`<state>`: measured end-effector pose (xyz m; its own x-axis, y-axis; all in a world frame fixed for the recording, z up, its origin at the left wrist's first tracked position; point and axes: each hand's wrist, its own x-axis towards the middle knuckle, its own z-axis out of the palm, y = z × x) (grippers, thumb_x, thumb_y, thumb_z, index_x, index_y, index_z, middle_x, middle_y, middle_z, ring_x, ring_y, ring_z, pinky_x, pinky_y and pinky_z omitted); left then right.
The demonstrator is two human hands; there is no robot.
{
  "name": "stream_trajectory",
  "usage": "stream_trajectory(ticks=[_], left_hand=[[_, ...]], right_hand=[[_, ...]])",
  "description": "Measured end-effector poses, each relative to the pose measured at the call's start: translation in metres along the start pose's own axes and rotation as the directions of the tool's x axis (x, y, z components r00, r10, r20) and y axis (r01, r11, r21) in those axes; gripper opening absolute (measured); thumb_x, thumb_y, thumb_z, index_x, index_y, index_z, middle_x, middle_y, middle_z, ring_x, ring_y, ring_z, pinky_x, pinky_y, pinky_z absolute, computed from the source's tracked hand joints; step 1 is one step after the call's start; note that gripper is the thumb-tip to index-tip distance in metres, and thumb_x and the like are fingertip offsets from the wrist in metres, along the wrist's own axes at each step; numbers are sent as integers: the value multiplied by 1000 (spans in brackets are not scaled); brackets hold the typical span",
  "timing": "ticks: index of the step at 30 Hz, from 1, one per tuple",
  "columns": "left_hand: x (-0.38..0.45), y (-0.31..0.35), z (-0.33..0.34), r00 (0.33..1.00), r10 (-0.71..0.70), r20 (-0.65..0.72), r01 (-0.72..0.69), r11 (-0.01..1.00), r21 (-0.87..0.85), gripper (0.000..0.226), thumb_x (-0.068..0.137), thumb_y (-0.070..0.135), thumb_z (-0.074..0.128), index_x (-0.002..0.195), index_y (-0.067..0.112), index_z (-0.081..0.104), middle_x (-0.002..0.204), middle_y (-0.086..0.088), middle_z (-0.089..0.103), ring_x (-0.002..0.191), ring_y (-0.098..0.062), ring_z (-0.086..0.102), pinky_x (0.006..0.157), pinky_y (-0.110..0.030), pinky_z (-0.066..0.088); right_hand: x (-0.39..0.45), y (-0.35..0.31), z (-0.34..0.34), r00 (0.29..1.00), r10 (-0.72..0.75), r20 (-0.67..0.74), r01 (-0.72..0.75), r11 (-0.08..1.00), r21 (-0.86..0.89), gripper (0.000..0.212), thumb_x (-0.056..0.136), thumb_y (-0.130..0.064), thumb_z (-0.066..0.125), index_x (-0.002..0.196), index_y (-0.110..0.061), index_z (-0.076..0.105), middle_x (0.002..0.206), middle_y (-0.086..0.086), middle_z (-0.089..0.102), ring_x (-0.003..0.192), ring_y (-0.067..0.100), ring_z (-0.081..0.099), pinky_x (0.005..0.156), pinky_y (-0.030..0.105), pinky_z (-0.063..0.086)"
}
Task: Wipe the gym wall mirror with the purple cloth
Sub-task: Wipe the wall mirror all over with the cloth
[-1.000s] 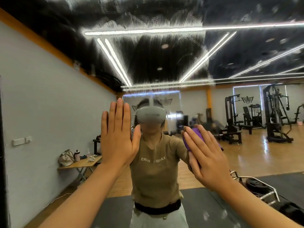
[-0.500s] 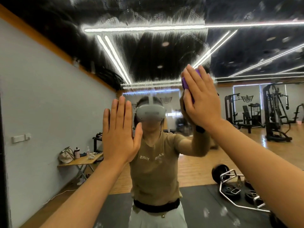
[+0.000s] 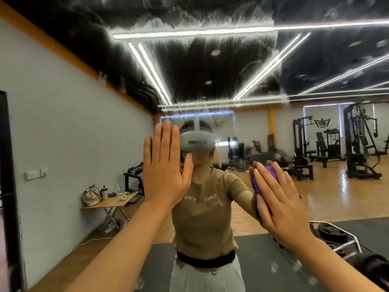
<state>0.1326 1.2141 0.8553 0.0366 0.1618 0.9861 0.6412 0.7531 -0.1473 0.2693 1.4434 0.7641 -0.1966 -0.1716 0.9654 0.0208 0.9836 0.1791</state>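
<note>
**Cloth back down at chest height, streaks up top still waiting**

Your right hand (image 3: 282, 201) has dropped from head height, where it was half a sec ago, to about chest level, w/ the purple cloth (image 3: 264, 182) sandwiched between your flat, straight fingers and the mirror (image 3: 210, 66). It's pressing, not pinching; the cloth only peeks out past your fingertips and along the index side. That reads as the down leg of an up-down stroke, so you're mid-wipe on the middle band, right of your reflection.

Your left hand (image 3: 166, 167) hasn't moved: fingers straight and together, thumb out, palm flat against the glass as a brace. It holds nothing.

Upper glass is smeared w/ whitish streaks and drips, so there's probably plenty left to do, and it's a stretch from here. Drops also dot the lower glass.

Everything else is reflection: folding table (image 3: 109, 202) w/ a bag and bottles on the left, weight machines (image 3: 357, 142) right, plates on the floor mat. Nothing blocks the stroke except your own braced left hand, which covers a patch you'll need to go over.
</note>
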Motion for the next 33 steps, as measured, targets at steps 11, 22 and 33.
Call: stream_trajectory(ticks=[11,22,33], left_hand=[[-1,-1,2,1000,11,-9,-11,1000,-14,68,104,42,28,160,5,14,168,-14,9,156,-29,6,127,-45,0],[-1,-2,2,999,26,-30,-27,999,-28,68,103,40,33,159,4,19,167,-17,16,155,-30,10,127,-44,2],[-1,-8,-1,997,80,23,-78,995,-58,69,104,41,33,159,5,13,167,-16,11,155,-30,8,126,-45,3]], right_hand=[[133,11,-10,998,38,-43,-38,999,11,56,106,-27,30,158,-9,25,166,7,19,154,18,0,125,29,-7],[54,3,-1,999,13,-50,-12,1000,12,57,102,-25,37,156,-11,29,163,7,28,156,25,10,127,41,5],[100,12,-6,991,-134,3,134,991,-22,56,102,-26,38,156,-11,32,162,9,31,155,27,15,127,39,6]])
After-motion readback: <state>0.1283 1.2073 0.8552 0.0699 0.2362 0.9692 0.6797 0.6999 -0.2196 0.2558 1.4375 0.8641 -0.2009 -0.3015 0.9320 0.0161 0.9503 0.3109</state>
